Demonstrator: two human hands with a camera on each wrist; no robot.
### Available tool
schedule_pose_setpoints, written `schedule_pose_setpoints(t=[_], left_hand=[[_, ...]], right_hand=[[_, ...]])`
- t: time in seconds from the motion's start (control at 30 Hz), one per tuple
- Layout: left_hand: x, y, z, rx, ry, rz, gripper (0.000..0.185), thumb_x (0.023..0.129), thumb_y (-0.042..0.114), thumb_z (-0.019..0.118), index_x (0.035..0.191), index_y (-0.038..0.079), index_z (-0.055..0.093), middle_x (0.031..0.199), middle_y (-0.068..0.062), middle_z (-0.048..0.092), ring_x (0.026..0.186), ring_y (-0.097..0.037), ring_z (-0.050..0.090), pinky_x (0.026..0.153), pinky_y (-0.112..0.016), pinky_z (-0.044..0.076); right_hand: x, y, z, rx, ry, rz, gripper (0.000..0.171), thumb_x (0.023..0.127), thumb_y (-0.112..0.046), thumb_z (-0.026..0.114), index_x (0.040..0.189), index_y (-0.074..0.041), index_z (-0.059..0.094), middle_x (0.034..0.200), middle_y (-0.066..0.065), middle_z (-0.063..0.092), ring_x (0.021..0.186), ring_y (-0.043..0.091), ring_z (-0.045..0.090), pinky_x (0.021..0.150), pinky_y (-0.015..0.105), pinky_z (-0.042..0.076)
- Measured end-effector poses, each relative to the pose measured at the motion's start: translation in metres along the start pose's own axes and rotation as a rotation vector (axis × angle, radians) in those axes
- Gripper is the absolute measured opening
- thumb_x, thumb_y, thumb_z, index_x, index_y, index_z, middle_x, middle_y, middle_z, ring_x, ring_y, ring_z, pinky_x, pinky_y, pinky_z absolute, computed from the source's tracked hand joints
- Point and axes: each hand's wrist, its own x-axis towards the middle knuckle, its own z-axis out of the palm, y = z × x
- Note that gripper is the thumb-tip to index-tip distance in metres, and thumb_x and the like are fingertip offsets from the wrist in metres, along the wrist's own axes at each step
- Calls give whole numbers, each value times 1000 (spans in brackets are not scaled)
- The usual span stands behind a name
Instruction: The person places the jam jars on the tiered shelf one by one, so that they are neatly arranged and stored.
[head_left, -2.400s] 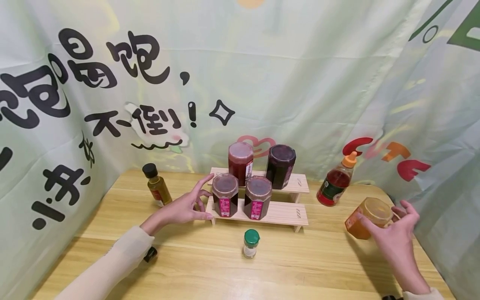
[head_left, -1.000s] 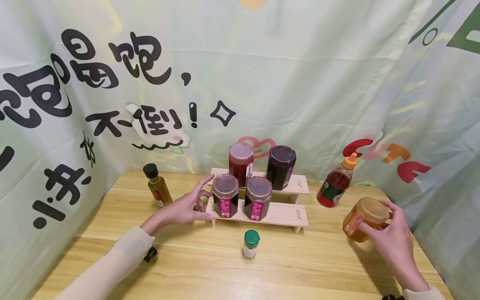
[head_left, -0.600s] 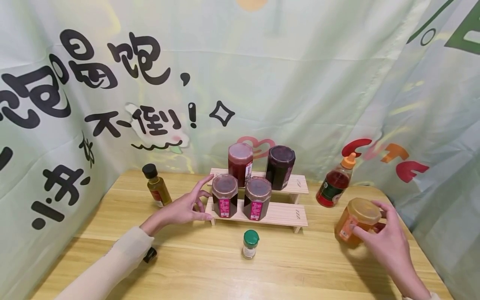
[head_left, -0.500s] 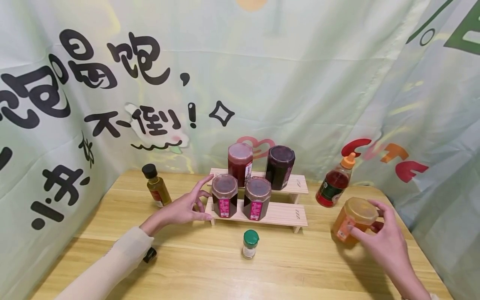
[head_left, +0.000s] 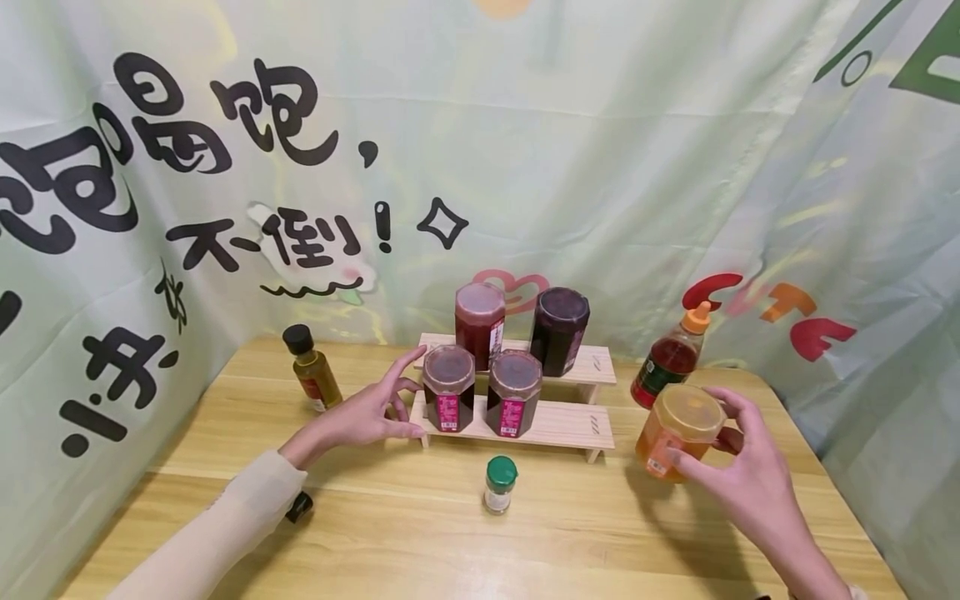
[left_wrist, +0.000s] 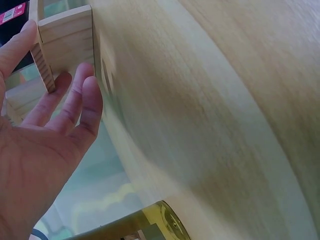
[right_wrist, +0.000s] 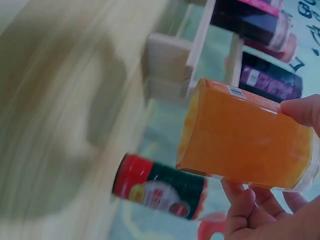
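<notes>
My right hand [head_left: 752, 475] grips a hexagonal glass jar of orange contents [head_left: 678, 429], thumb on its label side and fingers round the other. In the right wrist view this orange jar [right_wrist: 245, 137] is clear of the table. My left hand [head_left: 365, 414] rests at the left end of a two-tier wooden rack [head_left: 573, 423], touching it with thumb and fingertips, fingers loosely extended. Two dark jars with pink labels, a left one [head_left: 448, 392] and a right one [head_left: 513, 396], stand on the lower tier. On the upper tier are a red jar [head_left: 480, 321] and a dark purple jar [head_left: 558, 333].
A red sauce bottle with an orange tip [head_left: 670, 358] stands just behind the orange jar. A green-capped shaker [head_left: 498, 483] is in front of the rack. Behind the left hand stands an oil bottle [head_left: 313, 371]. A printed curtain [head_left: 600, 167] surrounds the wooden table [head_left: 420, 550].
My right hand has closed round the orange jar, lifted it and carried it left towards the rack, in front of the sauce bottle. The left hand stays at the rack's end.
</notes>
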Motion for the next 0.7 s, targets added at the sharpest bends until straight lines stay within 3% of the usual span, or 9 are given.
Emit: schedule_pose_setpoints(t=[0.33, 0.53, 0.7], left_hand=[[1, -1, 0, 13, -7, -8, 123, 95, 22, 90, 176, 34, -1, 149, -25, 59, 94, -25, 70, 76, -41, 60], [2, -2, 0, 18, 1, -32, 124, 94, 24, 90, 175, 41, -1, 150, -21, 60, 95, -25, 70, 76, -41, 61], [1, -2, 0, 16, 3, -26, 123, 94, 25, 90, 176, 38, -2, 150, -24, 59, 95, -26, 70, 76, -42, 61]], right_hand=[[3, -27, 19, 106, -48, -107, 95, 82, -12, 99, 159, -13, 43, 134, 5, 57, 105, 1, 66, 82, 15, 51], [11, -31, 33, 174, -75, -187, 93, 80, -4, 99, 155, -10, 45, 136, 6, 60, 112, -1, 66, 87, 14, 51], [19, -32, 45, 241, -109, -236, 89, 80, -2, 98, 153, -8, 47, 134, 7, 62, 113, 2, 67, 91, 14, 51]])
